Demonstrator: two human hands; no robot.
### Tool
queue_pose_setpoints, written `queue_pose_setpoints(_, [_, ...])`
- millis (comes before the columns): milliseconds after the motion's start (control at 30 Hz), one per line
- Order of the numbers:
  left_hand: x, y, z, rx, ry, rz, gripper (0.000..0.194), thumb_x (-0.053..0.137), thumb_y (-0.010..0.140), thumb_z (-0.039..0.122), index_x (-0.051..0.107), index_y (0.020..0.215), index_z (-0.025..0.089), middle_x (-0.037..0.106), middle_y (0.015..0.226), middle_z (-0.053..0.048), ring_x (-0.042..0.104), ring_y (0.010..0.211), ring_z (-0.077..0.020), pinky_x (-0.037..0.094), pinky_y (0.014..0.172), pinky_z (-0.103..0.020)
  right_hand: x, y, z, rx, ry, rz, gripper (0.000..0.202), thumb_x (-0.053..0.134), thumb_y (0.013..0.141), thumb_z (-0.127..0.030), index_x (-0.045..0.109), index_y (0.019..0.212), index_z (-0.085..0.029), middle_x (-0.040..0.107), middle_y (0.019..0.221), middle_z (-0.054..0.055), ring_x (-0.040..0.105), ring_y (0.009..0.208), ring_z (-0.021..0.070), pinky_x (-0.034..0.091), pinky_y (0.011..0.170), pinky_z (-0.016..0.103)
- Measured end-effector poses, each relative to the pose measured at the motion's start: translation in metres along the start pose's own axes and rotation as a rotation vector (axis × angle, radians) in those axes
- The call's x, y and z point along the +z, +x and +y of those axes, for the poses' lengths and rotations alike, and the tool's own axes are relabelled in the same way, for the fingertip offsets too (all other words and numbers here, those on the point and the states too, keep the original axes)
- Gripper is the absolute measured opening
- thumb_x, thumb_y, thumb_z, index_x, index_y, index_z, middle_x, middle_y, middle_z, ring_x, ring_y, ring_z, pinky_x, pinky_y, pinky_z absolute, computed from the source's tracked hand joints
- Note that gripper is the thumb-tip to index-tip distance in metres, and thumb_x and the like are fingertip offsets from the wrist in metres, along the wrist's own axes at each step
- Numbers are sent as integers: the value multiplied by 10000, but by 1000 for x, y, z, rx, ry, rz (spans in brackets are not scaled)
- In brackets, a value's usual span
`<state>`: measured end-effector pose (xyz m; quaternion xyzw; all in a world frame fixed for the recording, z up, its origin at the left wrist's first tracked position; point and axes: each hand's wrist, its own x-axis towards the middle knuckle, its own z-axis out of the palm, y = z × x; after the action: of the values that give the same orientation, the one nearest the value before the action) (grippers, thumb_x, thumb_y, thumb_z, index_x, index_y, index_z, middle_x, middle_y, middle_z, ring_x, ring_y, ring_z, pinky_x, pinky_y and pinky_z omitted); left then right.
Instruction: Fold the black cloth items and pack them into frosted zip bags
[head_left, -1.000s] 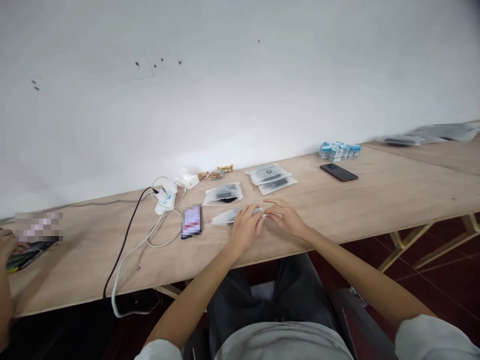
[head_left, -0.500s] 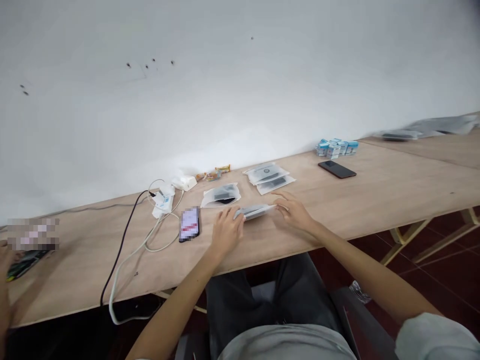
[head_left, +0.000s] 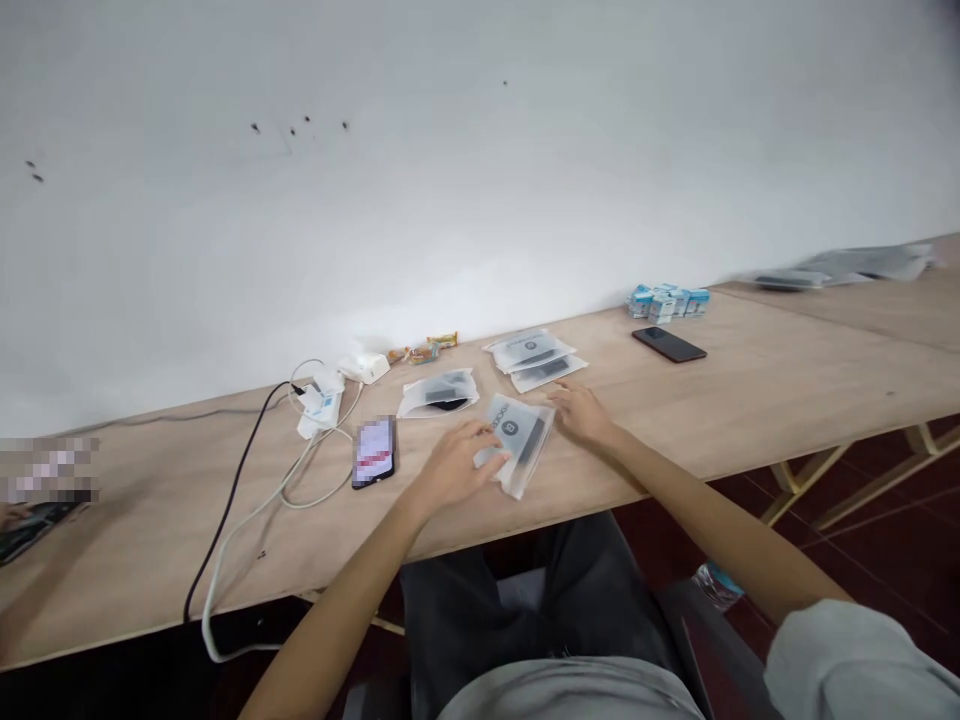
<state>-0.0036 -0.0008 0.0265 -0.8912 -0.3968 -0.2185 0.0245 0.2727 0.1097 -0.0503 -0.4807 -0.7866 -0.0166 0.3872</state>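
A frosted plastic pouch [head_left: 514, 428] with dark print and a dark item inside lies at a slant on the table in front of me. My left hand [head_left: 459, 466] is open, its fingers spread over the pouch's left side. At the pouch's upper right corner is my right hand [head_left: 585, 415], fingers stretched out; whether it touches the edge I cannot tell. Beyond my hands, two similar pouches [head_left: 531, 347] overlap. Another pouch [head_left: 439, 392] with black contents lies farther left.
A phone with a lit screen [head_left: 374, 450] lies left, near a power strip [head_left: 321, 410] and cables [head_left: 238, 510]. A dark phone [head_left: 669, 344] and small blue-white boxes [head_left: 667, 301] are at right. Snack packets [head_left: 424, 353] lie by the wall. Another person's hand [head_left: 13, 516] shows far left.
The pouch held raised between both hands now lies on the table with its printed face up. My left hand has let go and its fingers have spread. The view has shifted slightly.
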Motion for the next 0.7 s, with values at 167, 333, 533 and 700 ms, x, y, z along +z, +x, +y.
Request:
queue_pose_setpoints(167, [36,30,-40,-250,70,29,281,490,933,356,704,1021,198,641,1165,-109,572,1083,-263,458,967,-436,-10,-23,-23,17,-23,1,104,571,798,-171,658,847,-203,575,1333,135,552,1207,308,424,1022,544])
queue_pose_setpoints(333, [67,31,-65,-336,-15,79,310,453,945,351,713,1002,192,662,1115,-98,586,1083,-240,460,989,-401,-12,-29,-35,-41,58,-152,101,576,771,-160,656,742,-215,548,1386,93,484,1294,295,354,1082,529])
queue_pose_setpoints(533, [72,24,-68,-362,-103,118,297,461,937,334,717,976,188,666,1073,-89,578,1091,-242,445,1014,-387,-11,-28,-36,54,39,-183,148,627,816,-335,698,781,-211,540,1399,100,463,1310,301,327,1099,491])
queue_pose_setpoints(700, [73,23,-68,-368,-147,140,298,458,937,322,720,926,182,673,1044,-92,592,1057,-247,455,992,-404,-11,-29,-43,89,16,-125,311,540,899,-469,738,929,-230,546,1398,104,458,1318,292,329,1094,495])
